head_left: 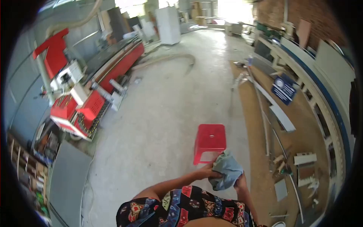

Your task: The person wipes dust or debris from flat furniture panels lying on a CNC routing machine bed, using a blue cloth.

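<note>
A crumpled light blue-green cloth is held up in front of my body, between both hands. My left hand grips its left side, the fingers closed on the fabric. On the other side, my right hand has hold of the right edge, with part of its fingers hidden behind the cloth. Just beyond the cloth stands a red plastic stool on the concrete floor; the cloth overlaps its near right corner in view.
A red machine with a long bed stands at the left, near a grey panel. Along the right, a brown board carries pipes, scraps and a blue sign. A hose lies across the floor ahead. A white cabinet stands farther back.
</note>
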`<control>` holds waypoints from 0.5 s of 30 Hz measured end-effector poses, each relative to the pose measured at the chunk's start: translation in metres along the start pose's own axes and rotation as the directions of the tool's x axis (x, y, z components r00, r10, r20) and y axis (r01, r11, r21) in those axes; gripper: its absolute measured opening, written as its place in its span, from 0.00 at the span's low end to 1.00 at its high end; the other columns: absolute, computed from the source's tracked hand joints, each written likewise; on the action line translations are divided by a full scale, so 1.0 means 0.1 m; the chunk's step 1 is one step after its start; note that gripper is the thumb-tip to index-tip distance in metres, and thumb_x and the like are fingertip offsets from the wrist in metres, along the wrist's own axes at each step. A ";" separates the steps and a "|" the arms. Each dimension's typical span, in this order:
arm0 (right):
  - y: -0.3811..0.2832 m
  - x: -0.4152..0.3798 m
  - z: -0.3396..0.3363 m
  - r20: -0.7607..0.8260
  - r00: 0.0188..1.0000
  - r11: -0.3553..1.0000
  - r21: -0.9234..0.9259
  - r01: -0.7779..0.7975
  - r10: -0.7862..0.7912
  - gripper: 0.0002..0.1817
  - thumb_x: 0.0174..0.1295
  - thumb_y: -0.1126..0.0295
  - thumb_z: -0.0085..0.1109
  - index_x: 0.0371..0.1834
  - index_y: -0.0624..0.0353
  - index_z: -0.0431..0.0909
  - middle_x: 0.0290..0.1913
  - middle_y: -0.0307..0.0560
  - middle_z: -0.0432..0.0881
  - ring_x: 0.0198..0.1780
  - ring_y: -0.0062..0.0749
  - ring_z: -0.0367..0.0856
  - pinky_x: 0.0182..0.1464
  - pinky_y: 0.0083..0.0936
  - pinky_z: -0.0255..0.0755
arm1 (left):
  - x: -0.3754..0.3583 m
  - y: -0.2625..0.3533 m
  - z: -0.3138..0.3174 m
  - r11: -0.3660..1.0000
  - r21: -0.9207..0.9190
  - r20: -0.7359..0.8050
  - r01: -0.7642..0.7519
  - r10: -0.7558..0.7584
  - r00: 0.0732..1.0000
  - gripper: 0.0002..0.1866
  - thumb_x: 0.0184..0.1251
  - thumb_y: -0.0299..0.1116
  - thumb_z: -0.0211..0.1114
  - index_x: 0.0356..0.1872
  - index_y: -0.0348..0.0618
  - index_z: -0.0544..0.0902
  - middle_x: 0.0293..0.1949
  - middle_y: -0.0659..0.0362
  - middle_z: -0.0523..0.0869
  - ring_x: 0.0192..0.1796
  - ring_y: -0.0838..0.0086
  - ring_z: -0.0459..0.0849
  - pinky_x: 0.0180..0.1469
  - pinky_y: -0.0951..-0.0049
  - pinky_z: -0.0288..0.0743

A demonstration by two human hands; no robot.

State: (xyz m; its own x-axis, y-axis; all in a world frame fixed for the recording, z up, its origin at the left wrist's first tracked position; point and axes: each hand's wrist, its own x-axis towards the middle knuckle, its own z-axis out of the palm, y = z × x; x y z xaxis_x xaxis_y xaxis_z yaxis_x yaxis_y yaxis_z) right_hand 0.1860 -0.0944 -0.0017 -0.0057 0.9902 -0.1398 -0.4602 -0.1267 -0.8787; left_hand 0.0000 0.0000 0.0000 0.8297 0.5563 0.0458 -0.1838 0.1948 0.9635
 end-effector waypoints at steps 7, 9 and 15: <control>1.00 2.02 2.01 0.262 0.965 0.997 0.063 -0.033 0.015 0.27 0.60 0.62 0.56 0.61 0.61 0.65 0.55 0.48 0.75 0.55 0.34 0.75 0.55 0.32 0.72 | -1.16 0.86 -2.00 0.998 -0.069 -0.526 -0.015 -0.024 0.850 0.28 0.53 0.31 0.68 0.56 0.36 0.72 0.49 0.56 0.81 0.51 0.71 0.78 0.56 0.69 0.72; 1.06 2.38 2.38 0.287 0.958 0.999 -0.049 -0.002 0.016 0.27 0.59 0.67 0.57 0.62 0.58 0.63 0.55 0.47 0.74 0.54 0.33 0.75 0.52 0.30 0.73 | -1.27 0.87 -2.31 0.967 -0.188 -0.657 -0.173 0.008 0.754 0.26 0.55 0.31 0.66 0.56 0.35 0.72 0.49 0.54 0.80 0.51 0.71 0.79 0.55 0.69 0.72; 1.08 3.44 2.92 0.153 0.979 0.902 -0.389 0.187 -0.137 0.35 0.54 0.69 0.62 0.66 0.55 0.59 0.57 0.49 0.67 0.52 0.37 0.72 0.47 0.26 0.72 | -1.33 0.77 -3.36 0.864 -0.275 -0.917 -0.421 -0.105 0.384 0.24 0.60 0.36 0.63 0.54 0.32 0.73 0.48 0.51 0.81 0.49 0.65 0.82 0.52 0.65 0.76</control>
State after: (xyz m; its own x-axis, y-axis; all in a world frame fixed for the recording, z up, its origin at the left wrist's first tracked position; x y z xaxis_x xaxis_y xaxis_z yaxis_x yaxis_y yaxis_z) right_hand -0.1253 0.2503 -0.0117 -0.0781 0.9955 0.0528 -0.0708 0.0473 -0.9964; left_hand -0.3015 0.2130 -0.0207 -0.1451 0.9342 -0.3258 -0.6532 0.1568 0.7408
